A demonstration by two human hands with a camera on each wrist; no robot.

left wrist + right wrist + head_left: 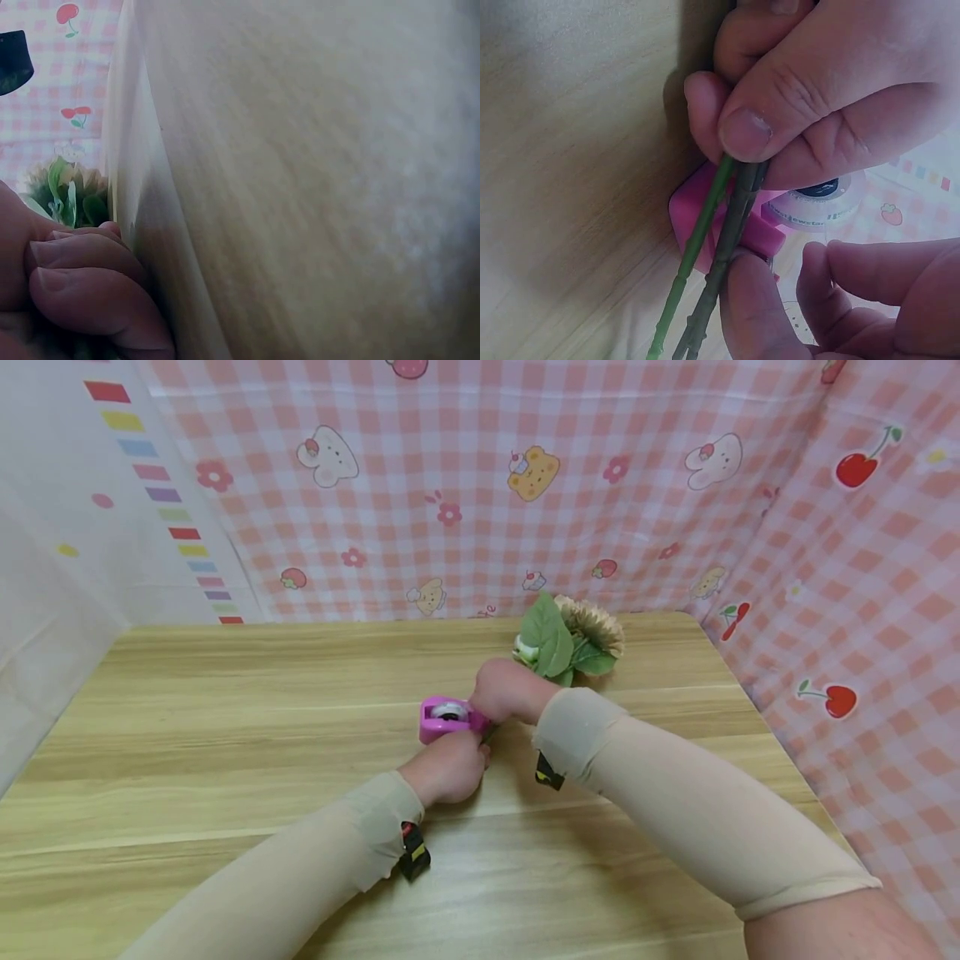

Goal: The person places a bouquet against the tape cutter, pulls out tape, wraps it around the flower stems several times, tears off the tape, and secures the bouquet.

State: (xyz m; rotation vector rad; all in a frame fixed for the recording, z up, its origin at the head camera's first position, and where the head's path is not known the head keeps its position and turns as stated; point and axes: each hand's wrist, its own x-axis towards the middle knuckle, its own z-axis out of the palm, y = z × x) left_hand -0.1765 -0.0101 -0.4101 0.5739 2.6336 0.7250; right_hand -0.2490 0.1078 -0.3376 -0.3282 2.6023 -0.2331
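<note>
My left hand (450, 767) pinches the stems of artificial flowers (592, 625) between thumb and curled fingers; a green stem (697, 255) and a darker stem (731, 232) run out of this grip in the right wrist view. A pink tape dispenser (431, 727) with a roll of clear tape (817, 210) sits right behind the stems. Just beyond it, my right hand (512, 691) has two fingertips meeting, seemingly on the tape's thin end. Another of its fingers lies beside the stems. The left wrist view has my left hand's curled fingers (97, 292), with flowers beyond.
The wood-grain table (225, 735) spreads around both hands. A pink checked cloth (450, 468) hangs along its back and right side, and a pale cloth (60, 552) on the left. Flower heads and green leaves (551, 639) lie towards the back edge.
</note>
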